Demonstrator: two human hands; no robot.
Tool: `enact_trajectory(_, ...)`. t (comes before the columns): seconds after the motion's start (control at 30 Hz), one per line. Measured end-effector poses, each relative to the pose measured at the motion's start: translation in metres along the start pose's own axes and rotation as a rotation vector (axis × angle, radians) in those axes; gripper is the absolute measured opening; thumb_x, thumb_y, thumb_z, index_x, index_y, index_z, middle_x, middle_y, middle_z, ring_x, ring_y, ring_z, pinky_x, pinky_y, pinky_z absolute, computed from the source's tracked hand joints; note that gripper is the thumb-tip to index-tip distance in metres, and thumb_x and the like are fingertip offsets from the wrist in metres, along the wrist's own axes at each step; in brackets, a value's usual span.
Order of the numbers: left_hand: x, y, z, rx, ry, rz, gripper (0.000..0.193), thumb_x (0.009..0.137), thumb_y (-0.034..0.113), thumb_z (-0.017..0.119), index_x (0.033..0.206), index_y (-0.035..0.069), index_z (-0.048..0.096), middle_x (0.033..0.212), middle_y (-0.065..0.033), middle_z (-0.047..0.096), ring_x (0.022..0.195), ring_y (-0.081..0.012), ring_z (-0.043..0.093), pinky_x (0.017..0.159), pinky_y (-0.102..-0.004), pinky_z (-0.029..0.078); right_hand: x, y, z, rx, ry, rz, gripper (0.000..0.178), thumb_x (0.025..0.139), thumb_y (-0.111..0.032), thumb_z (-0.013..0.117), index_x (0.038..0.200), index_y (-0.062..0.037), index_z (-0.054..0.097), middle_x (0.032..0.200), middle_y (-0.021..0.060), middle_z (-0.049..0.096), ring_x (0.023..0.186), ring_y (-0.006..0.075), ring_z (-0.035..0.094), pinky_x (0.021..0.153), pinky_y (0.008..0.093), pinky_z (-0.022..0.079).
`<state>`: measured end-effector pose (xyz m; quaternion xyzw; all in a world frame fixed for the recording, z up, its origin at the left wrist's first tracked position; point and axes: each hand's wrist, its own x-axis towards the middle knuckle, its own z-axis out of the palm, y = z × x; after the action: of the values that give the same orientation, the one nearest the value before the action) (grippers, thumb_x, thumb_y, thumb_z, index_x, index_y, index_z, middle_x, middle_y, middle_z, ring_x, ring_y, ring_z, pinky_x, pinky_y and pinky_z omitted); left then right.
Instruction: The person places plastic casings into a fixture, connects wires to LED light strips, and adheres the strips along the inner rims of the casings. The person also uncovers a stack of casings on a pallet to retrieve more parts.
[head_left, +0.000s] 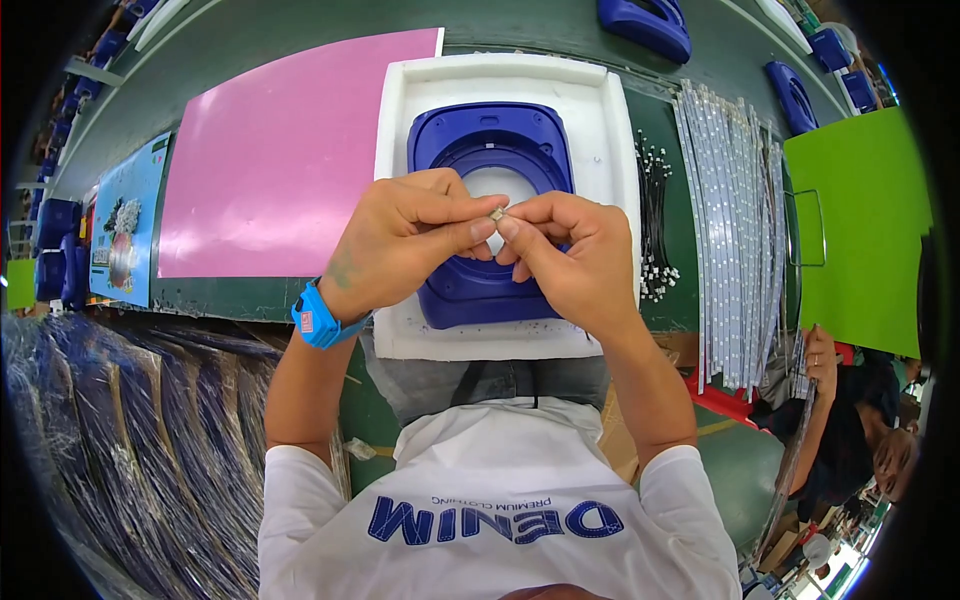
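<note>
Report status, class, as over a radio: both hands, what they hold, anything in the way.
Left hand, right hand: both pinching small part. Part above blue frame in white tray. Hands block view of frame's middle.

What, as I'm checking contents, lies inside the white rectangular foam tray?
A rounded blue plastic frame with a circular opening is visible; the left hand and right hand hide part of it.

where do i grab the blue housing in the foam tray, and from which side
The far band of the blue housing, from above, looks best: it runs between the round opening and outer edge, so it could likely be pinched across. The white foam tray walls in its sides, and the left hand and right hand cover part of the middle.
</note>
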<state>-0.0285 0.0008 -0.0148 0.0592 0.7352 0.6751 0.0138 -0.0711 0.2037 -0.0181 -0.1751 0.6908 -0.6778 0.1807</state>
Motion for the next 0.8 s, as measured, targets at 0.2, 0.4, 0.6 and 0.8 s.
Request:
enact_trajectory(0.2, -0.002, 0.002, -0.004, 0.070, -0.030, 0.002, 0.024, 0.095, -0.001, 0.071, 0.118, 0.002, 0.078, 0.086, -0.0058, 0.067, 0.080, -0.0125, 0.067, 0.072, -0.0256, 0.056, 0.000, 0.000, 0.000, 0.062, -0.032, 0.039, 0.012, 0.098, -0.006, 0.071, 0.100, 0.0049, 0.074, 0.081, 0.0102, 0.075, 0.070, 0.0100, 0.070, 0.060, 0.0228, 0.055)
enact_trajectory(0.4, -0.003, 0.032, -0.025, 0.431, 0.474, 0.405, 0.031, 0.093, -0.005, 0.069, 0.122, 0.002, 0.076, 0.091, -0.0081, 0.070, 0.083, -0.0155, 0.068, 0.074, -0.0268, 0.054, 0.020, -0.006, -0.025, -0.539, -0.073, -0.492, 0.010, 0.088, -0.005, 0.074, 0.097, 0.0011, 0.076, 0.085, 0.0119, 0.074, 0.078, 0.0255, 0.069, 0.070, 0.0353, 0.055)
enact_trajectory(0.6, -0.015, 0.024, -0.008, 0.596, 0.282, 0.421, 0.027, 0.089, -0.005, 0.073, 0.114, 0.003, 0.078, 0.089, -0.0094, 0.069, 0.074, -0.0190, 0.067, 0.066, -0.0305, 0.052, 0.064, 0.009, -0.030, -0.853, -0.033, -0.622, 0.004, 0.086, -0.004, 0.073, 0.089, -0.0021, 0.074, 0.085, 0.0110, 0.073, 0.084, 0.0316, 0.067, 0.076, 0.0425, 0.054)
enact_trajectory(0.8, -0.025, -0.024, 0.012, 0.629, 0.226, 0.345, 0.019, 0.088, 0.000, 0.073, 0.107, 0.004, 0.077, 0.086, -0.0095, 0.067, 0.071, -0.0264, 0.066, 0.061, -0.0352, 0.051, 0.098, 0.036, -0.023, -0.836, 0.022, -0.864, 0.012, 0.084, 0.001, 0.076, 0.096, -0.0030, 0.076, 0.093, 0.0102, 0.071, 0.083, 0.0285, 0.068, 0.074, 0.0367, 0.055)
